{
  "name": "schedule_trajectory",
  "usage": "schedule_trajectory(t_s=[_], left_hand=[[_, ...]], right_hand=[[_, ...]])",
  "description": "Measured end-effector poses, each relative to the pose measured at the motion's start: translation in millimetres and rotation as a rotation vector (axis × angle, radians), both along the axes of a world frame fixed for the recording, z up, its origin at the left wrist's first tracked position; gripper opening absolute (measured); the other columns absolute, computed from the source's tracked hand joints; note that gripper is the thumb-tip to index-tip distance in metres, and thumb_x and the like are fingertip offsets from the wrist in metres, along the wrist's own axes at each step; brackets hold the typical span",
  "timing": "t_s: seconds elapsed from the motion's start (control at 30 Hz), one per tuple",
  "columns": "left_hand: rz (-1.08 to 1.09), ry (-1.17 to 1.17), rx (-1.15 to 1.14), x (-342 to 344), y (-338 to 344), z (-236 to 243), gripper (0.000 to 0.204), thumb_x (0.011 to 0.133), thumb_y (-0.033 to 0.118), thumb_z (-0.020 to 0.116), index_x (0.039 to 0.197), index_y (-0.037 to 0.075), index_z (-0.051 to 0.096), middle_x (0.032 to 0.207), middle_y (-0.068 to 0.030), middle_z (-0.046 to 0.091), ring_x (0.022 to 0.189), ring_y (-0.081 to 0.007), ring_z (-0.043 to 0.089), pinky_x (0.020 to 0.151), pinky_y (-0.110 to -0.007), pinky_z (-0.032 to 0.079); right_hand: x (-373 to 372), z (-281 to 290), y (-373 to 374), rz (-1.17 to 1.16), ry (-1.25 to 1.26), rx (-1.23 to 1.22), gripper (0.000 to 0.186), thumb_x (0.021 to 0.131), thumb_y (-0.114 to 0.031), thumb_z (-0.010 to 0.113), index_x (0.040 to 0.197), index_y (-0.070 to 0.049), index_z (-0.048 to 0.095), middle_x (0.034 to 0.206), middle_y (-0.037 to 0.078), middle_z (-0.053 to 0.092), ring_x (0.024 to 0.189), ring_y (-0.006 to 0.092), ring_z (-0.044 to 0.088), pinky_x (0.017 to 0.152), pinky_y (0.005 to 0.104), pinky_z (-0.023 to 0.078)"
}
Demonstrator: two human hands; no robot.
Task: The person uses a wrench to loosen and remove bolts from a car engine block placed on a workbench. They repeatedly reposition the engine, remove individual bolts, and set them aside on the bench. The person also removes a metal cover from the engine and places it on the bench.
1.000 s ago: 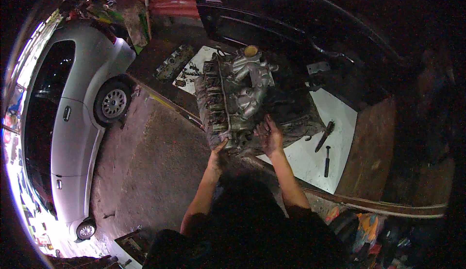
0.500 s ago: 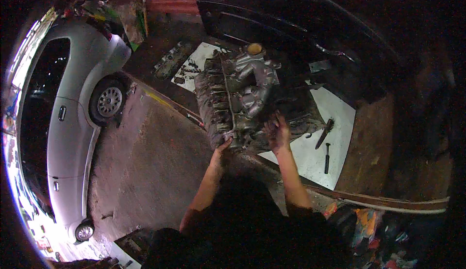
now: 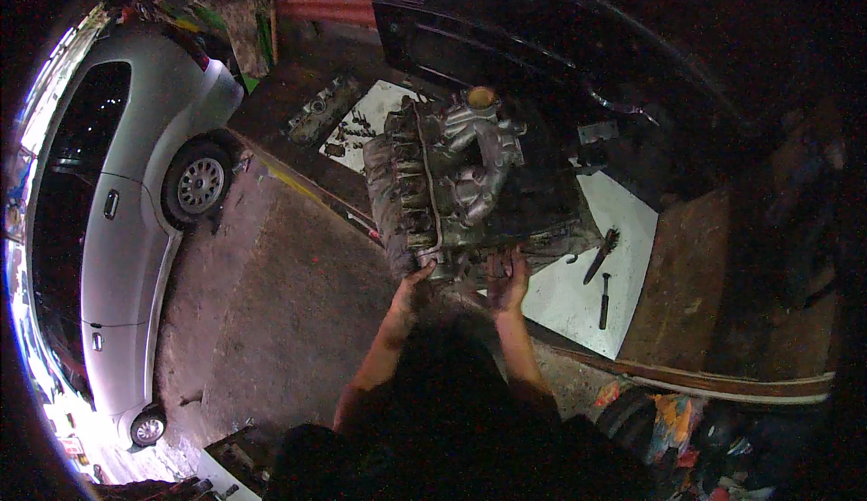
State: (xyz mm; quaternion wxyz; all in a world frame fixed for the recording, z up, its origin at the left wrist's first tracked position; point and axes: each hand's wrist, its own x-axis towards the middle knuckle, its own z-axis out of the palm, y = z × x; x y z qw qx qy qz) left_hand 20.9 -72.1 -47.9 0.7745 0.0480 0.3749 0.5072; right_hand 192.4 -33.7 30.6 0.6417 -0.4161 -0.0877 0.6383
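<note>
A large, grimy metal engine cylinder head (image 3: 408, 189) lies across the bench in front of me. Attached along its right side is a silvery intake manifold (image 3: 488, 153) with a round, tan-coloured opening at its far end. My left hand (image 3: 414, 288) grips the near end of the cylinder head, thumb on top and the other fingers mostly hidden below. Close to the same near edge, to the right, my right hand (image 3: 509, 286) is raised with its fingers apart and nothing visible in it. Whether its fingertips touch the metal is too dark to tell.
A white sheet (image 3: 587, 298) under the engine part carries a dark brush (image 3: 601, 255) and a black-handled tool (image 3: 604, 302). Small parts (image 3: 354, 129) and a dirty metal cover (image 3: 322, 108) lie at the far left. A silver car (image 3: 135, 230) stands left; a dark vehicle panel (image 3: 488, 36) is beyond.
My right hand has drawn back toward me and slightly left, from over the engine part to its near edge. My left hand keeps its grip. The view has shifted slightly.
</note>
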Motion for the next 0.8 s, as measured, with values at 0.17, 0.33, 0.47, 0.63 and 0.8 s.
schedule_trajectory(t_s=[0.17,0.33,0.47,0.63,0.8], left_hand=[[0.107,-0.029,0.035,13,-10,45,0.034,0.08,0.028,0.06,0.106,0.007,0.053,0.085,-0.0005,0.059,0.066,-0.0127,0.055,0.059,-0.025,0.042],[-0.004,0.092,-0.073,4,-11,40,0.038,0.079,0.03,0.061,0.107,0.007,0.05,0.094,-0.0063,0.057,0.07,-0.0212,0.054,0.063,-0.032,0.043],[0.017,0.182,0.183,12,-28,75,0.044,0.077,0.03,0.062,0.112,0.007,0.047,0.099,-0.0082,0.056,0.074,-0.0252,0.055,0.066,-0.035,0.044],[0.02,0.056,-0.05,13,-10,31,0.044,0.081,0.035,0.057,0.112,0.005,0.05,0.099,-0.0104,0.059,0.082,-0.0257,0.057,0.075,-0.038,0.046],[0.022,0.047,0.045,6,-11,9,0.04,0.079,0.032,0.059,0.109,0.006,0.052,0.097,-0.0086,0.059,0.085,-0.0247,0.057,0.074,-0.037,0.045]], right_hand=[[3,-17,-1,0.077,-0.064,0.051,0.015,0.083,-0.031,0.055,0.086,-0.016,0.05,0.067,-0.006,0.041,0.063,0.0113,0.043,0.066,0.0318,0.041],[-9,13,1,0.05,-0.093,0.035,0.018,0.086,-0.033,0.05,0.089,-0.015,0.051,0.062,-0.005,0.035,0.054,0.0104,0.035,0.056,0.0285,0.036],[-19,16,59,0.116,-0.173,0.02,0.021,0.087,-0.034,0.048,0.093,-0.014,0.051,0.063,-0.005,0.033,0.052,0.0095,0.031,0.049,0.026,0.029],[-6,1,55,0.044,-0.093,-0.005,0.03,0.084,-0.034,0.051,0.108,-0.016,0.05,0.069,-0.004,0.037,0.054,0.0087,0.032,0.047,0.0247,0.028],[1,22,8,-0.019,-0.066,-0.003,0.04,0.081,-0.036,0.056,0.114,-0.015,0.048,0.099,0.002,0.048,0.084,0.0156,0.046,0.067,0.0328,0.039]])
